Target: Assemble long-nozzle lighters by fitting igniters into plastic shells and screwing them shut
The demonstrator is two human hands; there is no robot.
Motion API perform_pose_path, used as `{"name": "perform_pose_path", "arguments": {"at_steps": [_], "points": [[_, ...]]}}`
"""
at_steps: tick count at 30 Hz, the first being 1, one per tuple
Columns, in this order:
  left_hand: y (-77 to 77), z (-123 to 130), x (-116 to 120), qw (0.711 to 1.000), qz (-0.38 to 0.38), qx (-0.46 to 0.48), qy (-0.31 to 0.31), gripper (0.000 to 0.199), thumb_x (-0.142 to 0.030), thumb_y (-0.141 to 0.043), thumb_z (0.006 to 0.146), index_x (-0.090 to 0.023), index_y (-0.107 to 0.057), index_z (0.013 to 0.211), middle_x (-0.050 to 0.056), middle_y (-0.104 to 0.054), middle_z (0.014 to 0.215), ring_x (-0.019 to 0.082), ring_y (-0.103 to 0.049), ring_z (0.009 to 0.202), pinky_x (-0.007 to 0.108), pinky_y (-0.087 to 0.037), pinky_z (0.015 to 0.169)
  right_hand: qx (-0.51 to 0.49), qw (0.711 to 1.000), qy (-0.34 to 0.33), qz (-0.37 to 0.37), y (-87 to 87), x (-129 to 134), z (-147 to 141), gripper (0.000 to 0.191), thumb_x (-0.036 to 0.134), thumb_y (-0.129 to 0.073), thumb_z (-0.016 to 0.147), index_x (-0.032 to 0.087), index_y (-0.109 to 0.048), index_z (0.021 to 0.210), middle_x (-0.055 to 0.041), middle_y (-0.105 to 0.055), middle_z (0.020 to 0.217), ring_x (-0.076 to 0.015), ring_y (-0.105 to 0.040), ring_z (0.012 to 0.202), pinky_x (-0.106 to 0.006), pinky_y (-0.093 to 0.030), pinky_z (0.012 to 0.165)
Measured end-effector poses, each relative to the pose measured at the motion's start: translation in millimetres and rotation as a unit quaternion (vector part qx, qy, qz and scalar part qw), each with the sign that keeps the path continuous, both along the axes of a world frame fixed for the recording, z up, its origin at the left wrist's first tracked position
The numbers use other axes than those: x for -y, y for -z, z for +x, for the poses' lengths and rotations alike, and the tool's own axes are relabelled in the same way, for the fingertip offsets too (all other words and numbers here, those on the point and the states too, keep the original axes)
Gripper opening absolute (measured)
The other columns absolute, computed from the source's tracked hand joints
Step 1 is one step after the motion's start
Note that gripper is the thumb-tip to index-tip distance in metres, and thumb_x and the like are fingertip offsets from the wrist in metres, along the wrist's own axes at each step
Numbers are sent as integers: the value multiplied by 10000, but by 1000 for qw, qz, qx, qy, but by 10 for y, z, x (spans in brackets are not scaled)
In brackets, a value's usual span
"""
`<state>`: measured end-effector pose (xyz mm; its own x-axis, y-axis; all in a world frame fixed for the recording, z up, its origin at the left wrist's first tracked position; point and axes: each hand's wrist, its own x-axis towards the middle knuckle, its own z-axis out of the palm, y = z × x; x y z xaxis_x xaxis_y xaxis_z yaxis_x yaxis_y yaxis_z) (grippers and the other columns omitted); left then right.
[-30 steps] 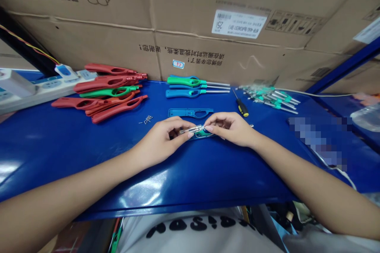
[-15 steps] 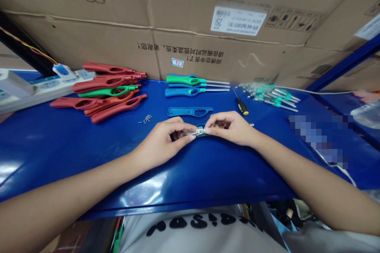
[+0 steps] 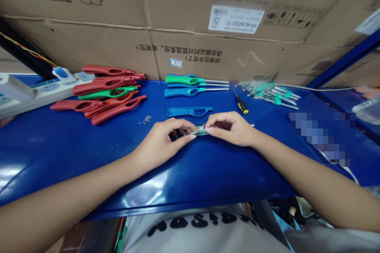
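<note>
My left hand (image 3: pixel 162 140) is closed in a pinch on the left end of a see-through lighter insert (image 3: pixel 199 129) with a green part. From the other side, the fingertips of my right hand (image 3: pixel 233 128) press together on that insert's right end. Part of a blue lighter shell (image 3: pixel 203 134) shows under and between the fingers; the hands hide most of it. Just beyond them a second blue shell half (image 3: pixel 190 111) lies flat with its inner side up. Blur and the fingers hide the insert's finer details.
Red, orange and green lighter handles (image 3: pixel 109 83) are heaped at the left by a power strip (image 3: pixel 50 89). Small screws (image 3: pixel 146 119) lie nearby. Lighters with metal tubes (image 3: pixel 184 92), a screwdriver (image 3: pixel 242 104) and a pile of inserts (image 3: pixel 273 94) line the back, before a cardboard box (image 3: pixel 178 19).
The insert between my fingers has tilted and turned slightly, and its clear body now looks blurred. Both hands stay in almost the same place, with the view shifted a little.
</note>
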<state>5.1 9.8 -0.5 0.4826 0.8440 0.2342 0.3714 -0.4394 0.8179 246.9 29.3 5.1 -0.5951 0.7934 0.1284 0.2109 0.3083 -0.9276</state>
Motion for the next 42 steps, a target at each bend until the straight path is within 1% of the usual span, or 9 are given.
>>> {"name": "perform_pose_path", "arguments": {"at_steps": [4, 9, 14, 21, 28, 32, 36, 42], "points": [[18, 5, -11, 1000, 26, 0, -1, 103, -240, -709, 896, -232, -730, 997, -20, -742, 939, 137, -632, 820, 249, -483, 726, -12, 1000, -8, -2, 2, 10, -16, 204, 345, -686, 887, 145, -688, 848, -13, -627, 758, -99, -508, 641, -227, -391, 584], [23, 10, -19, 1000, 27, 4, 1, 110, -239, -701, 905, -230, -731, 1010, -13, -731, 951, 133, -630, 813, 249, -474, 706, -37, 999, -6, -30, 9, 2, -26, 213, 352, -688, 887, 150, -666, 822, 5, -600, 736, -97, -505, 641, -229, -407, 604], [25, 16, -21, 1000, 30, 3, -3, 119, -229, -701, 901, -220, -736, 1014, -1, -725, 950, 140, -631, 814, 259, -473, 710, -49, 998, -11, -40, 6, -4, -18, 201, 336, -688, 887, 150, -660, 817, 13, -587, 724, -95, -502, 640, -230, -403, 608], [10, 12, -18, 999, 47, 7, 6, 111, -215, -697, 907, -219, -736, 1011, -4, -737, 973, 133, -637, 825, 254, -477, 710, -44, 998, -35, -41, -3, -21, 4, 196, 323, -676, 901, 144, -662, 822, 8, -596, 733, -101, -523, 665, -237, -415, 637], [17, 9, -24, 998, 58, 15, 4, 117, -223, -697, 912, -225, -741, 1021, 1, -737, 978, 129, -631, 806, 250, -476, 696, -45, 997, -33, -62, 1, -21, -3, 208, 352, -692, 887, 153, -652, 839, 20, -583, 739, -96, -504, 647, -239, -410, 637], [11, 6, -16, 998, 59, 16, 2, 116, -219, -694, 913, -227, -746, 1017, 3, -731, 973, 128, -628, 798, 252, -478, 688, -43, 997, -39, -55, -3, -17, 0, 202, 343, -684, 895, 154, -647, 835, 18, -585, 742, -99, -508, 657, -238, -408, 639], [-3, 5, -6, 998, 60, 15, 0, 107, -227, -694, 911, -226, -757, 997, 10, -732, 967, 139, -636, 813, 262, -485, 694, -41, 997, -61, -39, -13, -23, 11, 189, 319, -659, 917, 147, -651, 840, 9, -597, 763, -99, -520, 683, -236, -410, 653], [-15, 19, -5, 998, 57, 11, 0, 112, -241, -694, 902, -220, -757, 992, 28, -751, 973, 164, -661, 825, 281, -501, 697, -26, 997, -67, -25, -29, -19, 9, 214, 342, -650, 923, 145, -643, 839, -5, -611, 767, -108, -523, 697, -247, -428, 666]]}}
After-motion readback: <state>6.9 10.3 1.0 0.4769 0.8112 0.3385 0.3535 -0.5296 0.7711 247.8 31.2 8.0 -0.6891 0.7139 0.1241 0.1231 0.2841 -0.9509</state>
